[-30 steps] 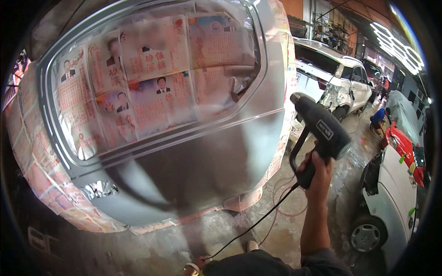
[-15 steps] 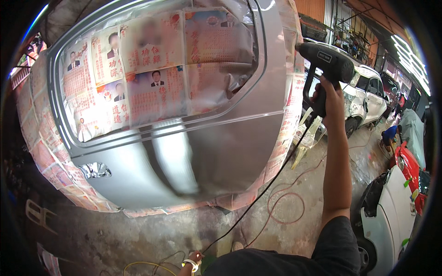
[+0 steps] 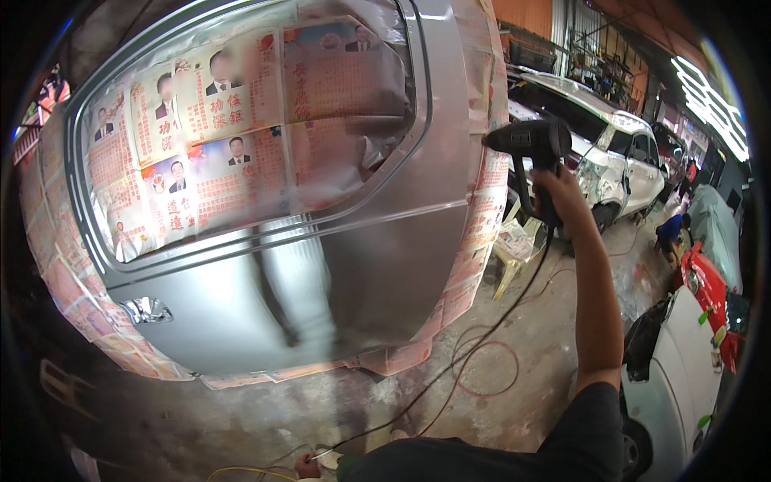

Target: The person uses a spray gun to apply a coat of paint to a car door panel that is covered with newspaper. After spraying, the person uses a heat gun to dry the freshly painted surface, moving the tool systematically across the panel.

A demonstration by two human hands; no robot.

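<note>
My right hand (image 3: pixel 561 193) is closed round the handle of a black heat gun (image 3: pixel 530 141), raised at the right edge of a silver-grey vehicle side panel (image 3: pixel 385 257). The gun's nozzle points left at that panel, overlapping its papered border in the picture. From the handle a black cord (image 3: pixel 450 365) hangs down and runs to my left hand (image 3: pixel 307 464). That hand is low at the bottom edge, fingers closed on the cord, partly cut off. Printed paper sheets (image 3: pixel 233 157) mask the panel's window, and a shiny handle recess (image 3: pixel 147 310) lies at its lower left.
A reddish hose (image 3: pixel 502 394) loops on the concrete floor. A pale plastic stool (image 3: pixel 514 249) stands beyond the panel. On the right are a damaged white car (image 3: pixel 618 173), a white vehicle part (image 3: pixel 679 386) and a red one (image 3: pixel 707 281). Another person (image 3: pixel 671 231) crouches farther back.
The heat gun in my right hand has moved left and lower along the panel's right edge. The whole view has shifted slightly. Both hands keep their hold.
</note>
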